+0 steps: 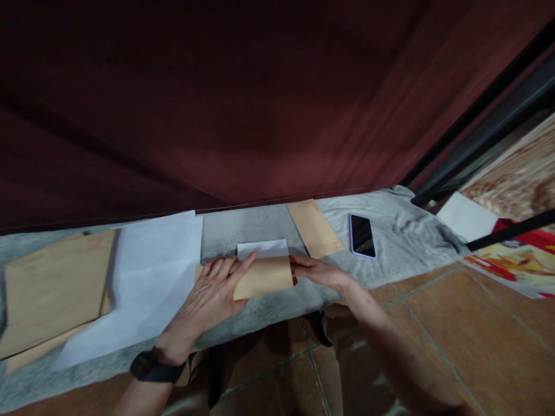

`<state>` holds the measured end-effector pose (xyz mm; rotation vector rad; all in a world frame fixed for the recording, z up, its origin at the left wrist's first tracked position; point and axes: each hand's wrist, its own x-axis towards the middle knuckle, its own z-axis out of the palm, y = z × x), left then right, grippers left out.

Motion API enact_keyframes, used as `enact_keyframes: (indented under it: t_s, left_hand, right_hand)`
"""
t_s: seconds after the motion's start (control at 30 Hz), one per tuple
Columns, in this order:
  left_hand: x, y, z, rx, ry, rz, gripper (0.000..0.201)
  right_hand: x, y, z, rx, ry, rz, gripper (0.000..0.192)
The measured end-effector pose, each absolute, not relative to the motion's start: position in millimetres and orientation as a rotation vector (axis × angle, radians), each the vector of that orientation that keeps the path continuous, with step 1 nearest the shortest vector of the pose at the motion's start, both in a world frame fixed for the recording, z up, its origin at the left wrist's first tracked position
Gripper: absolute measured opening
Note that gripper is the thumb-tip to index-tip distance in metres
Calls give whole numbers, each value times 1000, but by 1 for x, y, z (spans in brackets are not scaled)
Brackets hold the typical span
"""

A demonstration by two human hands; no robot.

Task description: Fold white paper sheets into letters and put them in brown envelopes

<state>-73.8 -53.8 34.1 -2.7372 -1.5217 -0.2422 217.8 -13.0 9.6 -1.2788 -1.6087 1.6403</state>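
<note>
A brown paper envelope (pixel 264 278) lies crosswise in front of me on the grey cloth. White folded paper (pixel 263 248) shows past its far edge; whether it is inside or behind the envelope, I cannot tell. My left hand (pixel 221 286) grips the envelope's left part, fingers across the top and thumb tip at the near edge. At the right end, my right hand (pixel 316 271) pinches the envelope's edge, its fingertips partly hidden. A second brown envelope (pixel 314 227) lies flat beyond my right hand.
Large white sheets (pixel 151 271) lie to the left, beside a stack of brown envelopes (pixel 56 289). A phone (pixel 362 236) rests on the grey cloth (pixel 403 237) at right. A dark red curtain (pixel 260 115) hangs behind. Printed packaging (pixel 520 260) and a dark frame bar stand far right.
</note>
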Motion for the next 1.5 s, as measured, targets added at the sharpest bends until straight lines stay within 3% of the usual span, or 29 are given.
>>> enact_keyframes:
  t_s: [0.1,0.17,0.37,0.53,0.77,1.03,1.3,1.5]
  left_hand:
    - [-85,-53,35,-2665,-1572,-261,91]
    - [-93,-53,34,-2611,-1632,-277,89]
    - [-118,-53,32,-2444,-1772,-294,94]
    - [-139,-51,32,-2257,-1840,-303,93]
    - [-155,-47,32,-2218,-1919,-348,92]
    - [-162,-46,23,-2282,-1875,-321,96]
    - [-157,-38,18,-2295,-1840,-295,96]
    - [-153,-34,13,-2313,-1875,-370,96]
  right_hand:
    - [224,-8,13,-1163,-1425,1823,31]
    - [225,-4,10,-1261,-1373,1747,30]
    - [200,-1,-4,-1792,-1761,951,23]
    - [168,-11,1,-2004,-1973,585,48]
    - [158,-4,0,-2087,-1889,692,34]
    - [183,8,-5,-1798,-1708,859,5]
    - [221,18,13,-1337,-1233,917,29]
    - [219,14,5,-1299,-1347,1045,30]
